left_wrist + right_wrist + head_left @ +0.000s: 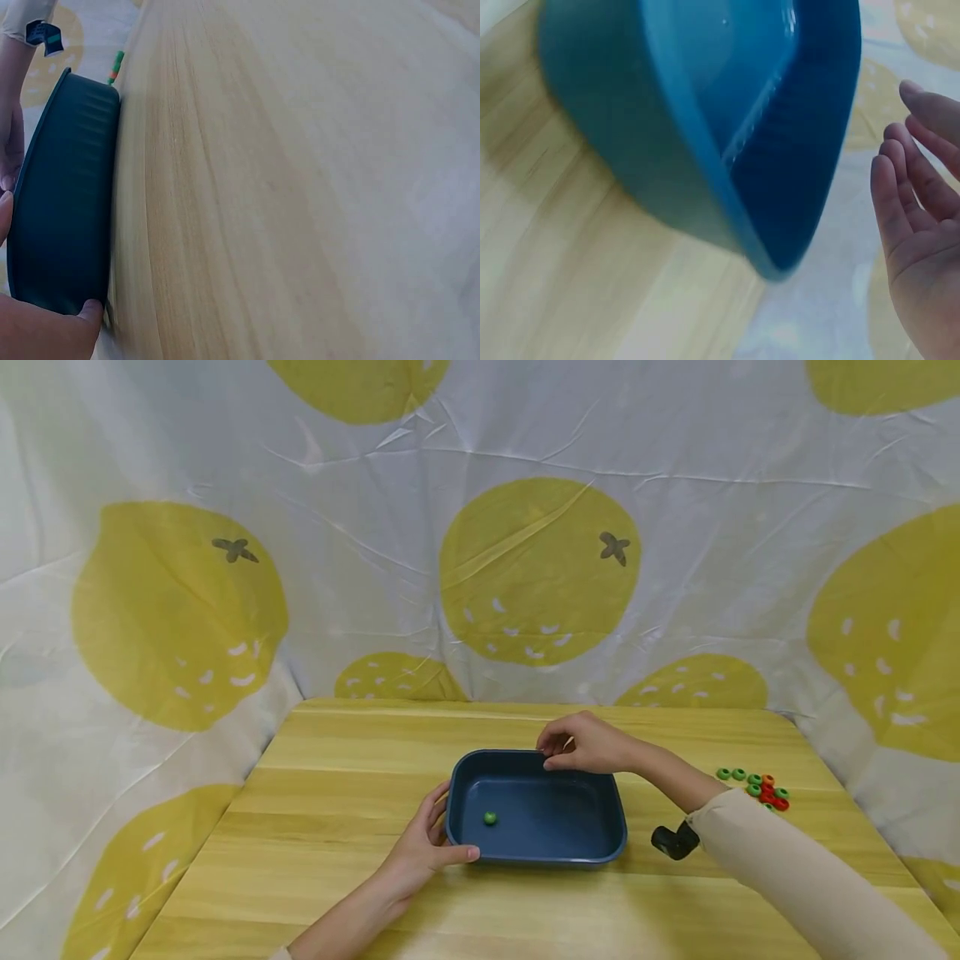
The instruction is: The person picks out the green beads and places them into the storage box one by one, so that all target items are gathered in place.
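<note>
A dark blue rectangular plastic basin (547, 862) stands on the wooden table. One round green bead (490, 817) lies inside it, towards the left. My left hand (420, 852) grips the basin's left end, with the thumb at the near rim and the fingers round the outer wall. In the left wrist view, fingertips (91, 309) press the basin's side low down, close to the tabletop. Over the far rim is my right hand (588, 743), its fingers loosely bent. The right wrist view shows nothing between that thumb and the fingers (907, 180).
To the right on the table (315, 793), several green, red and orange beads (767, 793) lie in a loose group, partly behind the right sleeve (780, 868). A black wrist device (675, 841) sits under the right forearm. Behind hangs a lemon-print cloth (375, 568).
</note>
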### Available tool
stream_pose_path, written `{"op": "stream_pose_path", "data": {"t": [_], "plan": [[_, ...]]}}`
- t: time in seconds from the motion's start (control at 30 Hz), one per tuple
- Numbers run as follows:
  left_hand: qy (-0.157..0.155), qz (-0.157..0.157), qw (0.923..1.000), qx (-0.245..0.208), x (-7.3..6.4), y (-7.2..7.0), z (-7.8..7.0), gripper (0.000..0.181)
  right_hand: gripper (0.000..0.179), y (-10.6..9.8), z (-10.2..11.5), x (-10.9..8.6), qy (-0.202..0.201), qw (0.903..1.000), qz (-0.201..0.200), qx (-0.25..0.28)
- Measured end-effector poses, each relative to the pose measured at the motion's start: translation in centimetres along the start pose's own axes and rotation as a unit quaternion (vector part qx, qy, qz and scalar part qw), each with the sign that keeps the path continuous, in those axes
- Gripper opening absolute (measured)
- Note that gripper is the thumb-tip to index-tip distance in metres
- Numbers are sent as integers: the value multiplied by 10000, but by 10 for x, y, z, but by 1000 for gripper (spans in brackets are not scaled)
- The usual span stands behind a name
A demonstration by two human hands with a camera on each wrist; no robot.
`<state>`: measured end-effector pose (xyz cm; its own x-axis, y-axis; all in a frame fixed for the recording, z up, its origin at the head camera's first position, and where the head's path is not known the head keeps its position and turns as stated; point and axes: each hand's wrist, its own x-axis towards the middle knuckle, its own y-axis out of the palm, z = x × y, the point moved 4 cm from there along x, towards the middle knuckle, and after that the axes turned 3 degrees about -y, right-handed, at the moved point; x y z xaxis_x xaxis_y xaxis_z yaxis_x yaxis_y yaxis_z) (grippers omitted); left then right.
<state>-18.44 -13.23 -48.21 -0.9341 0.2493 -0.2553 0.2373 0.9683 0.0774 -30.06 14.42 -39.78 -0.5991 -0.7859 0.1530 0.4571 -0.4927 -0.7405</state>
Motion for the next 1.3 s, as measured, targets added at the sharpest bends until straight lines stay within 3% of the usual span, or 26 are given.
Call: {"op": "stream_pose_path", "data": {"t": [0.6,1.3], "plan": [[-16,3,10000,-15,-1,-1,1,107,21,-29,-24,-71,887,9941,-622,37],[68,33,10000,43,-4,3,-3,106,19,-53,-45,-142,1349,9819,-1307,-261]]}}
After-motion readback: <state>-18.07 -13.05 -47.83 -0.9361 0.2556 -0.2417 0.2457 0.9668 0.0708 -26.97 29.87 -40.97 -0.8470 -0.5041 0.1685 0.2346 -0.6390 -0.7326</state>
